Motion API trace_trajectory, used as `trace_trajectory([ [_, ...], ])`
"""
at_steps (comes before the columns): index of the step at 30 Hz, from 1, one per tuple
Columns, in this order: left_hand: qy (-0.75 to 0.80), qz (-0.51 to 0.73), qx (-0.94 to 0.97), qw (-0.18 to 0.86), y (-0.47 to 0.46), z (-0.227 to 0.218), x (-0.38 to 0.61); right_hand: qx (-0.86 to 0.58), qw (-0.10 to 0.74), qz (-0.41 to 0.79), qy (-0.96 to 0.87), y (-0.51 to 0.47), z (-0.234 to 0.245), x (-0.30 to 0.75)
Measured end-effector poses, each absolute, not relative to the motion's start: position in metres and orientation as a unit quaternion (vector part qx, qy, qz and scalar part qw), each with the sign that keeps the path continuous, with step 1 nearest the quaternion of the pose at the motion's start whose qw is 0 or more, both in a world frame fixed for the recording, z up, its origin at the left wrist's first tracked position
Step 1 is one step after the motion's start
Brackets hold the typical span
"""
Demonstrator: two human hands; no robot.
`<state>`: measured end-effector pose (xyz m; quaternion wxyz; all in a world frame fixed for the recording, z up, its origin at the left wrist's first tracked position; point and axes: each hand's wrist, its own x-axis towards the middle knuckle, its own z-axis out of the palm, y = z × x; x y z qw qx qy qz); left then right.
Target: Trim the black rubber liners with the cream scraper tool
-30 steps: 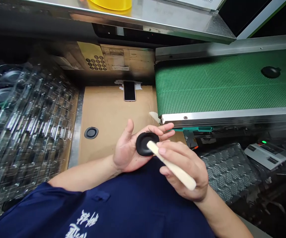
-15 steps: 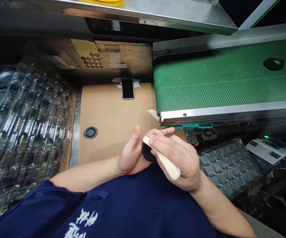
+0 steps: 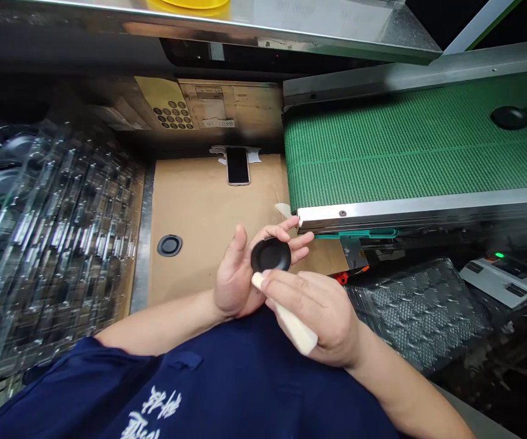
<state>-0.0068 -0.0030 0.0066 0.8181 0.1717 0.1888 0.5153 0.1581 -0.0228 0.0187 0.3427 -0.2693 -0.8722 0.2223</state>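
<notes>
My left hand [image 3: 238, 274] lies palm up and cradles a round black rubber disc [image 3: 271, 255] against its fingers. My right hand [image 3: 318, 317] grips a cream-coloured flat stick [image 3: 291, 320], probably wood. The stick's tip sits just below the disc's lower edge, near my left palm. Another small black ring-shaped disc [image 3: 169, 245] lies on the brown cardboard sheet [image 3: 204, 207] left of my hands. A similar black piece [image 3: 510, 117] rests on the green belt.
The green mesh conveyor belt [image 3: 405, 146] with its steel edge runs along the right. Stacked transparent plastic trays [image 3: 57, 231] fill the left. A phone [image 3: 238, 166] lies on the cardboard. A textured plastic tray [image 3: 419, 317] and a white device [image 3: 505, 274] sit lower right.
My right hand has drawn back toward me, and the stick no longer covers the disc. The disc's face now shows fully in my left hand.
</notes>
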Motion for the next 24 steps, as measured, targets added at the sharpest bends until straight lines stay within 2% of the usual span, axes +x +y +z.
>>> trace_trajectory([
  [4, 0.191, 0.561, 0.154, 0.791, -0.003, 0.004, -0.002, -0.349, 0.413, 0.175, -0.823, -0.027, 0.01, 0.155],
  [8, 0.207, 0.575, 0.161, 0.775, -0.004, 0.002, 0.001, -0.322, 0.426, 0.2, -0.822, -0.032, 0.006, 0.148],
  [15, 0.172, 0.49, 0.131, 0.845, -0.005, 0.006, -0.006, -0.356, 0.436, 0.132, -0.816, -0.01, 0.006, 0.174],
  [19, 0.168, 0.459, 0.115, 0.865, -0.003, 0.004, -0.006, -0.334, 0.416, 0.157, -0.831, -0.014, 0.008, 0.18],
  [24, 0.178, 0.466, 0.135, 0.856, 0.0, -0.001, -0.005, -0.29, 0.377, 0.255, -0.842, -0.034, 0.011, 0.17],
])
